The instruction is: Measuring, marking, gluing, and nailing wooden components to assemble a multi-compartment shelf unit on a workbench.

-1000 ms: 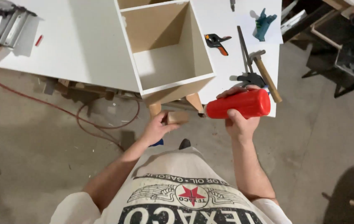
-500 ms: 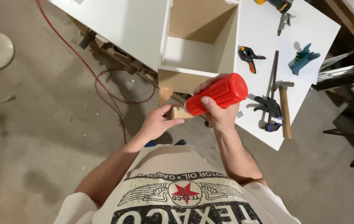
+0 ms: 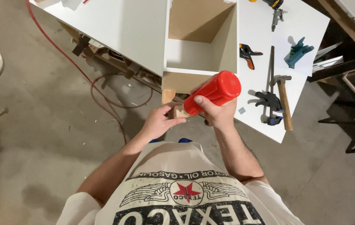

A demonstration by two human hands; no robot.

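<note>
Here, a white worktable (image 3: 115, 29) is seen from above, and on it an open white cabinet box (image 3: 200, 39) with a brown inside is placed. To the right of the box, a hammer (image 3: 285, 100) with a wooden handle, a black bar clamp (image 3: 269, 100), a teal clamp (image 3: 297, 52) and an orange-and-black spring clamp (image 3: 247, 54) are laid on the white surface. A red hose (image 3: 90, 79) is curled on the concrete floor under the table. In front of the box's near edge, a red bottle (image 3: 213, 91) is held tilted, its narrow end pointing down to a small wooden block (image 3: 179, 111). The right hand (image 3: 215, 113) is wrapped around the bottle, fingers pressed together. The block is pinched by the left hand (image 3: 157, 121) between thumb and fingers, just below the table edge.
</note>
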